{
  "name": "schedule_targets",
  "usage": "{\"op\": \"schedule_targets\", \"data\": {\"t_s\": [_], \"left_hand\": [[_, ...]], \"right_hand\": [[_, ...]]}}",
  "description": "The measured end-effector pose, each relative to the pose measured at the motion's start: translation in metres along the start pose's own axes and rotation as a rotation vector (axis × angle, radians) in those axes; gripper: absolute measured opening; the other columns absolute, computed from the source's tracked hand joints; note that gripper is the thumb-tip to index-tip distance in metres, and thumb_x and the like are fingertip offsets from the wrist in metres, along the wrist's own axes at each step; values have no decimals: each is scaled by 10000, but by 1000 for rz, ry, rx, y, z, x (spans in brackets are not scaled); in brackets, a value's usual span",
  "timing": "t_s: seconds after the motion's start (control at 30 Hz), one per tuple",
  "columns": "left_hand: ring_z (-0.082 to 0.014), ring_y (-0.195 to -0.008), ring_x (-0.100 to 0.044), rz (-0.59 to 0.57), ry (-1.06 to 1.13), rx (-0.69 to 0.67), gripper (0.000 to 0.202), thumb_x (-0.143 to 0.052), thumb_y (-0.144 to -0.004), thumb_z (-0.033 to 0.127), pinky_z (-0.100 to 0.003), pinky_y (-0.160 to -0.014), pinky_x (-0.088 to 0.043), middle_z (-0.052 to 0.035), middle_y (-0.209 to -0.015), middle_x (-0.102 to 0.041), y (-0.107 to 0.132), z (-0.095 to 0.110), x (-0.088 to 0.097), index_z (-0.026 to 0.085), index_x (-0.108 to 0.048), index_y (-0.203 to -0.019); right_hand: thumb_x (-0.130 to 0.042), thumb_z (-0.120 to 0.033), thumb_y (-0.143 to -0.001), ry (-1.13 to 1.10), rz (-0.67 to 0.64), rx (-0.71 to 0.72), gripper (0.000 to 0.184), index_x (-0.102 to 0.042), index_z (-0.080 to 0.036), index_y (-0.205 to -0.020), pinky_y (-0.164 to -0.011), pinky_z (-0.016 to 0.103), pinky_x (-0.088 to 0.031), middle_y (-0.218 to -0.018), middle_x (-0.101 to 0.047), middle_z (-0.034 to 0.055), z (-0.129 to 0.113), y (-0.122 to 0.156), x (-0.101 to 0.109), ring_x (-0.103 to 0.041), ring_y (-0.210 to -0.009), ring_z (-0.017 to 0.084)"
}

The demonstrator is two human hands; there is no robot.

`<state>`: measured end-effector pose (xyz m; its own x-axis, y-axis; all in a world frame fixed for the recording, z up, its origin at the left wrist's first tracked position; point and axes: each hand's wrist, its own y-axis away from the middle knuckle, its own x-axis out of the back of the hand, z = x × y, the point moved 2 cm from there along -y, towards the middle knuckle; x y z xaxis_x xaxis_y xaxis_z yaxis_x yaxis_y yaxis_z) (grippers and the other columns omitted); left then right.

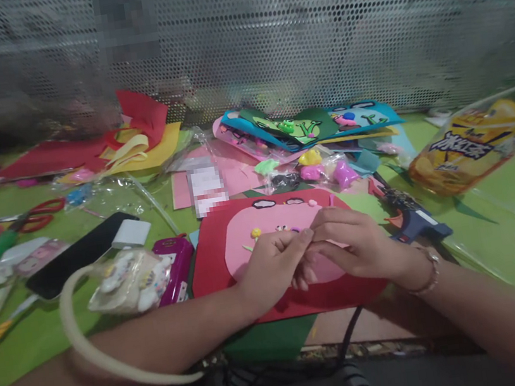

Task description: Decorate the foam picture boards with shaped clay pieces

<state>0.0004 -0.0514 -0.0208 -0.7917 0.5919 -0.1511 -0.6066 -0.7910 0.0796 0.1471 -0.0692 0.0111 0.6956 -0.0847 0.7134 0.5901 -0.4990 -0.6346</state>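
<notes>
My left hand (275, 267) and my right hand (357, 239) meet fingertip to fingertip above a pink paper panel (235, 237) on a red paper backing (210, 263). Both are closed in a pinch; whatever lies between the fingers is hidden. A yellow clay flower (256, 233) and black-outlined cloud shapes (263, 203) decorate the pink paper, partly covered by my hands. Just beyond the card lie bagged lumps of soft clay, among them a magenta one (345, 173) and a yellow one (310, 157).
Left are red-handled scissors (45, 215), a black phone (79, 256), a white adapter (131, 233) and a purple case (174, 265). A drink bottle (462, 148) lies right, beside a dark blue tool (418, 225). Decorated cards (305, 125) sit behind, before a perforated metal panel (234, 30).
</notes>
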Motion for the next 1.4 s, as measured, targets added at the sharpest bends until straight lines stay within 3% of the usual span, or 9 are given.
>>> {"op": "schedule_targets", "data": {"t_s": [0.17, 0.27, 0.43, 0.57, 0.73, 0.9, 1.13, 1.3, 1.4], "left_hand": [[-55, -324, -464, -27, -37, 11, 533, -524, -775, 629, -124, -322, -346, 1, -427, -542, 3, -1, -1, 136, -518, -575], [-57, -336, -466, -59, -82, 43, 523, -504, -795, 615, -128, -329, -355, -2, -442, -547, 4, -2, -3, 138, -508, -579], [-70, -359, -483, -80, -105, 43, 496, -484, -813, 602, -147, -339, -369, -14, -496, -579, 3, -2, -5, 147, -496, -615], [-74, -377, -479, -59, -65, 1, 480, -485, -815, 594, -169, -374, -372, -2, -503, -562, 1, -1, -3, 153, -490, -627], [-77, -402, -453, -36, -33, 6, 441, -449, -839, 561, -184, -421, -371, 16, -492, -520, 0, -3, -2, 157, -487, -666], [-83, -470, -462, -17, -31, -7, 358, -410, -876, 469, -190, -475, -377, 15, -555, -518, -1, -4, 0, 156, -482, -719], [-93, -514, -496, -122, -130, 0, 278, -393, -895, 378, -201, -507, -401, -4, -618, -543, 0, -8, -3, 150, -500, -775], [-97, -507, -504, -194, -245, -1, 189, -426, -875, 289, -199, -491, -399, -4, -624, -561, 4, -10, -7, 153, -525, -789], [-94, -534, -509, -250, -355, -72, 107, -482, -833, 212, -194, -514, -388, 7, -633, -549, 8, -8, -9, 155, -545, -767]], "right_hand": [[-438, -191, -928, -70, -82, -13, 176, -539, -159, -788, -579, 247, -404, -666, -541, 40, 5, 1, 0, -484, -632, 133], [-363, -293, -968, 43, -157, 68, 333, -529, -160, -712, -565, 248, -373, -623, -516, 29, 8, 4, -2, -460, -598, 127], [-336, -301, -975, 138, -162, 104, 389, -529, -157, -670, -557, 237, -369, -593, -498, 21, 8, 4, -2, -446, -572, 120], [-343, -324, -971, 81, -117, 3, 376, -516, -154, -683, -540, 231, -385, -617, -505, 34, 8, 2, -2, -446, -578, 123], [-430, -298, -945, -150, -73, -129, 258, -541, -151, -765, -564, 237, -423, -662, -559, 39, 13, 1, -4, -505, -620, 121], [-592, -224, -857, -268, 91, -325, 83, -633, -152, -852, -584, 225, -480, -718, -627, 33, 23, 1, -3, -584, -649, 109], [-635, -266, -814, -370, 264, -556, 133, -709, -196, -900, -597, 243, -541, -760, -675, 28, 37, 5, -3, -627, -680, 118], [-634, -262, -802, -410, 285, -642, 124, -711, -195, -872, -611, 253, -553, -765, -684, 28, 38, 5, -3, -634, -694, 120], [-686, -274, -753, -470, 276, -711, 115, -706, -189, -829, -622, 271, -557, -774, -693, 33, 36, 5, -4, -639, -692, 130]]}}
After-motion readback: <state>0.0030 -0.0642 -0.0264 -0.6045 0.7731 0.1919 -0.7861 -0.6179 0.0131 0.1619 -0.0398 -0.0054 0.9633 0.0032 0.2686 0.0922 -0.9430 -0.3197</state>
